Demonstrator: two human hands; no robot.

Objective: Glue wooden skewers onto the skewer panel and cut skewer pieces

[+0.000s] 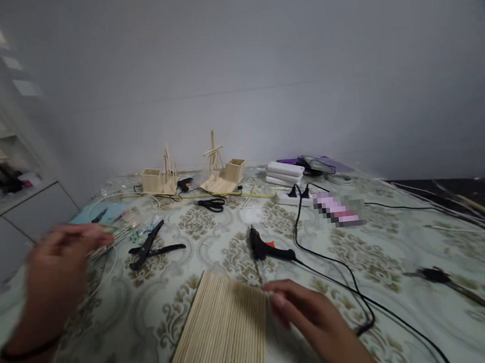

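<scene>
A flat panel of thin wooden sticks (224, 333) set side by side lies on the table in front of me. My right hand (306, 313) is at its upper right corner, bent fingers closed against the edge. At the left, my left hand (60, 264) is raised and motion-blurred, its fingertips pinched together near a bundle of loose sticks (120, 235). Whatever is between those fingertips is hidden by blur. A black glue gun (267, 248) with an orange trigger lies just beyond the panel. Black-handled cutters (148, 249) lie spread between the left hand and the panel.
Two small stick-built models (218, 178), (153, 182) stand at the back by the wall. Black scissors (211, 205) lie before them. A white power strip (291, 198) feeds black cables (342, 263) running across the right. A dark tool (437, 276) lies at far right.
</scene>
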